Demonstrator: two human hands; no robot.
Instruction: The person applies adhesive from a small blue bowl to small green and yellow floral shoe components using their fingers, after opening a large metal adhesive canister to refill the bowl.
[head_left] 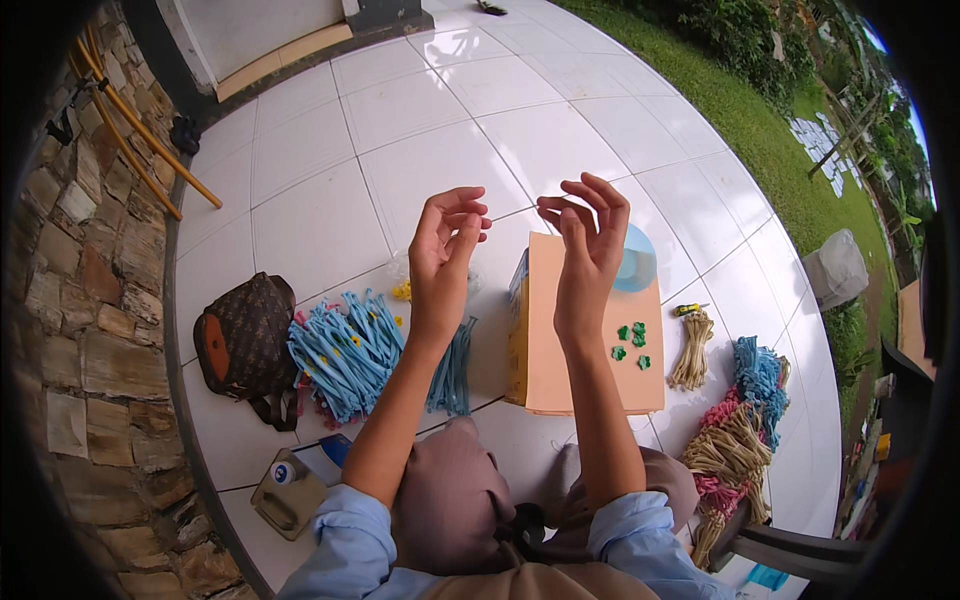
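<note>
My left hand (448, 232) and my right hand (592, 240) are raised, facing each other with a gap between. Fingers curl toward the thumb on both; anything thin pinched there is too small to make out. Below my right hand stands a box with a peach top (560, 300). Several green flower-shaped pieces (639, 333) lie on it, beside a translucent blue round dish (636, 262) partly behind my right hand. Left of my left forearm lies a pile of light-blue cord strands (345, 365) with small yellow and pink bits; more blue strands (455, 370) show between my forearms.
A brown patterned bag (245, 335) sits at the left, near a stone wall (105, 370). A beige container (288, 495) stands near my left sleeve. Right of the box are a beige cord bundle (693, 352), a small yellow-green tool (690, 309) and a multicoloured cord pile (735, 440). White floor tiles (430, 140) extend ahead.
</note>
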